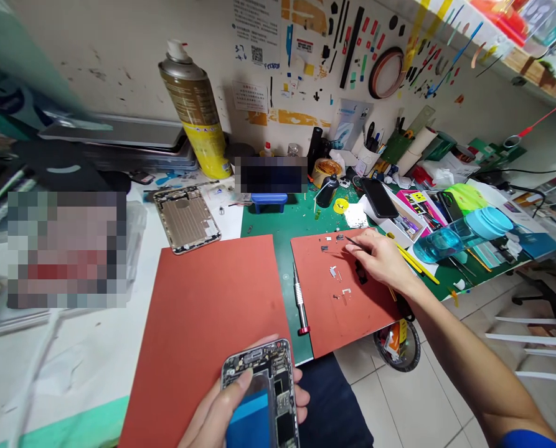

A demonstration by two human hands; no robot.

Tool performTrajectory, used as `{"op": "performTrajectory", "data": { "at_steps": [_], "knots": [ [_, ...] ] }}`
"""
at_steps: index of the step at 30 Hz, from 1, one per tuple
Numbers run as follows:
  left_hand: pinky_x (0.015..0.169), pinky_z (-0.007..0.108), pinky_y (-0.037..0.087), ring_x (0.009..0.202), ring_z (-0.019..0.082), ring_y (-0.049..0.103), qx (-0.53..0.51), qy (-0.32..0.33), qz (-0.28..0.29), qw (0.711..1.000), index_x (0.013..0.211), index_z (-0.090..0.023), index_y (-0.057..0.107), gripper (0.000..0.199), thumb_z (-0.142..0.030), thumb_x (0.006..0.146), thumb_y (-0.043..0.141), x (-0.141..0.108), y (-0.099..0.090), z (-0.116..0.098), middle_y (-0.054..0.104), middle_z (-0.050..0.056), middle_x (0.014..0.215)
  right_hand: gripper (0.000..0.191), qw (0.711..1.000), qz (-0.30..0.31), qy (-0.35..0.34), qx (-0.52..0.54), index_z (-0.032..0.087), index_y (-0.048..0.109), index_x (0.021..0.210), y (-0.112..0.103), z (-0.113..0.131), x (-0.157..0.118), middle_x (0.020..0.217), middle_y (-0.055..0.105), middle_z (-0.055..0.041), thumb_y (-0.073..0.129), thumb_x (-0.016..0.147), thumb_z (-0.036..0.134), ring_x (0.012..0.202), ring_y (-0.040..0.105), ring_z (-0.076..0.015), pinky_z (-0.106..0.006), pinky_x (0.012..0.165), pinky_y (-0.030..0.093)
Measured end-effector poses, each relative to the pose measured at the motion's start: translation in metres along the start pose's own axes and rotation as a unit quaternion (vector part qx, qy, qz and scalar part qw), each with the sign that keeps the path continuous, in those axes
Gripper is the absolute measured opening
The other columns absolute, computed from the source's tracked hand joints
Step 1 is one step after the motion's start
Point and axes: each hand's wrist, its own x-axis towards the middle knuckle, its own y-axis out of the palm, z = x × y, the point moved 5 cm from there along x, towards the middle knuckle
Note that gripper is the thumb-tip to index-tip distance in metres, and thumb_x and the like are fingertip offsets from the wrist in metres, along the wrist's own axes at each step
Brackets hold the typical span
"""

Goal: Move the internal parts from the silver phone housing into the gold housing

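Near, the left hand (219,407) grips an opened phone (283,401), while the right hand (384,258) pinches a thin tool (356,244) over the far side of the right mat (331,326).

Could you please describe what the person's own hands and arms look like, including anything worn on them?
The left hand and right hand are both ungloved, with no rings visible. The right forearm is bare, with no watch or bracelet showing, up to a plain blue sleeve near the elbow. No left sleeve shows.
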Motion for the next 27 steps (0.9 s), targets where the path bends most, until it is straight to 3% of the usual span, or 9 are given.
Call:
{"op": "performTrajectory", "data": {
  "at_steps": [4,7,10,14,19,25,27],
  "knots": [
    [0.077,0.047,0.065,0.078,0.037,0.082,0.018,-0.003,-0.023,1.000,0.138,-0.008,0.065,0.068,-0.042,0.081,0.080,-0.009,-0.001,-0.010,0.084,0.020,0.095,0.027,0.999,-0.046,0.000,0.011,0.021,0.073,0.108,-0.019,0.010,-0.038,0.104,0.073,-0.0097,0.058,0.105,0.043,0.091,0.069,-0.0246,-0.037,0.081,0.051],
    [0.074,0.039,0.063,0.086,0.037,0.083,0.054,0.000,-0.012,0.998,0.121,-0.004,0.074,0.059,-0.052,0.086,0.076,-0.018,0.002,-0.016,0.083,0.025,0.099,0.032,0.998,-0.070,0.007,-0.002,0.026,0.074,0.116,-0.021,0.008,-0.075,0.114,0.077,-0.0101,0.056,0.106,0.050,0.097,0.074,-0.0266,-0.038,0.081,0.056],
    [0.071,0.036,0.062,0.086,0.035,0.082,0.056,0.020,-0.008,0.998,0.115,-0.007,0.075,0.059,-0.059,0.089,0.073,-0.023,0.004,-0.019,0.083,0.024,0.099,0.048,0.993,-0.093,0.065,-0.021,0.028,0.074,0.129,-0.015,-0.007,-0.110,0.106,0.082,-0.0094,0.053,0.104,0.063,0.083,0.078,-0.0279,-0.039,0.072,0.060],
    [0.071,0.037,0.061,0.083,0.034,0.082,0.054,0.049,-0.005,0.997,0.110,-0.010,0.076,0.056,-0.061,0.088,0.073,-0.024,0.008,-0.021,0.084,0.021,0.097,0.060,0.986,-0.098,0.125,-0.047,0.029,0.078,0.123,-0.001,-0.024,-0.141,0.103,0.084,-0.0075,0.050,0.099,0.077,0.072,0.078,-0.0272,-0.037,0.061,0.060],
    [0.073,0.037,0.060,0.082,0.032,0.081,0.055,0.065,0.008,0.996,0.109,-0.011,0.075,0.054,-0.061,0.089,0.072,-0.024,0.010,-0.021,0.084,0.020,0.098,0.059,0.985,-0.081,0.147,-0.030,0.030,0.079,0.120,0.014,-0.029,-0.157,0.110,0.085,-0.0064,0.049,0.100,0.076,0.088,0.082,-0.0300,-0.038,0.068,0.064],
    [0.074,0.037,0.062,0.084,0.033,0.082,0.060,0.050,-0.020,0.997,0.115,-0.010,0.076,0.053,-0.055,0.086,0.075,-0.024,0.007,-0.020,0.084,0.020,0.096,0.042,0.987,-0.101,0.120,0.021,0.028,0.077,0.111,0.016,0.001,-0.155,0.106,0.084,-0.0061,0.053,0.105,0.062,0.088,0.081,-0.0261,-0.033,0.075,0.065],
    [0.072,0.038,0.064,0.084,0.035,0.083,0.066,0.045,-0.033,0.996,0.115,-0.010,0.077,0.054,-0.054,0.084,0.077,-0.024,0.006,-0.020,0.084,0.020,0.094,0.036,0.987,-0.095,0.126,0.040,0.026,0.076,0.106,0.016,0.013,-0.151,0.100,0.083,-0.0057,0.056,0.105,0.057,0.073,0.077,-0.0216,-0.029,0.064,0.061]
  ]
}}
